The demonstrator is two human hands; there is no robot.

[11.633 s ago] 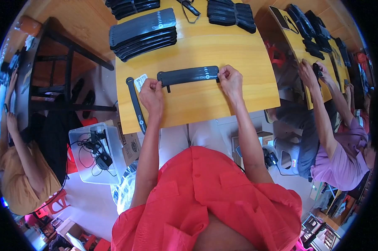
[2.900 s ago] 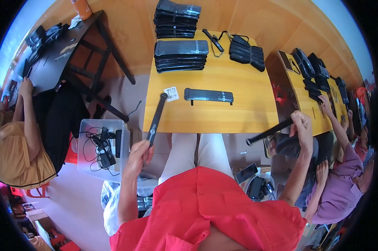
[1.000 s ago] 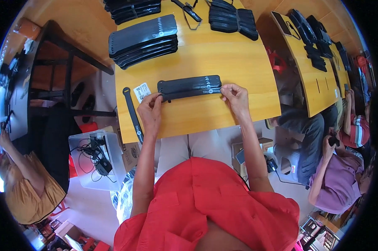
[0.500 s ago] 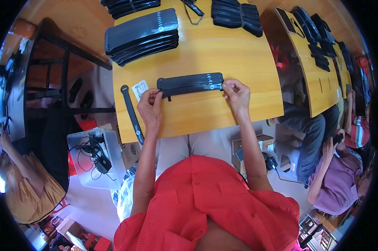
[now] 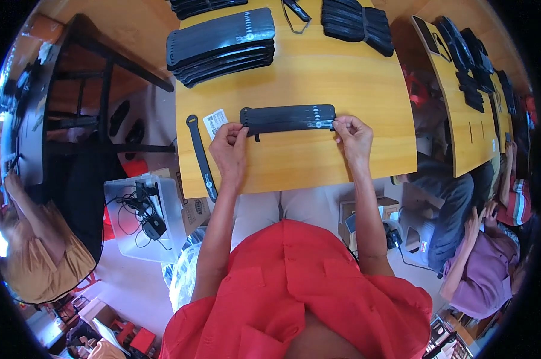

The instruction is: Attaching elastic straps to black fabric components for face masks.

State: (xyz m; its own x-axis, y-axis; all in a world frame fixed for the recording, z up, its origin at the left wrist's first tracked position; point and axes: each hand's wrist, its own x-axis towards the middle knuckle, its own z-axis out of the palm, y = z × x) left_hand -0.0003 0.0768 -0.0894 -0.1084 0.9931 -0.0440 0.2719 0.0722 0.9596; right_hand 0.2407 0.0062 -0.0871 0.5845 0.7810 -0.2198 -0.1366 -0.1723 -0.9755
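A flat set of black straps lies across the yellow table in front of me, its straps side by side with rounded, holed ends at the left. My left hand pinches its near left corner between thumb and fingers. At the opposite end, my right hand has its fingertips closed on the near right corner. A short dark tab sticks out below the set near my left fingers. Beside my left hand lies a single black strap with a holed end, and a white printed label is partly behind my fingers.
Toward the far left of the table rises a pile of black strap sets. A tied black bundle lies far right. Below the left edge stands a clear plastic bin with cables. Other people sit at both sides.
The whole view has swung, so the table and everything on it appear further right and slightly different in height. Both hands keep their grip on the strap set's ends.
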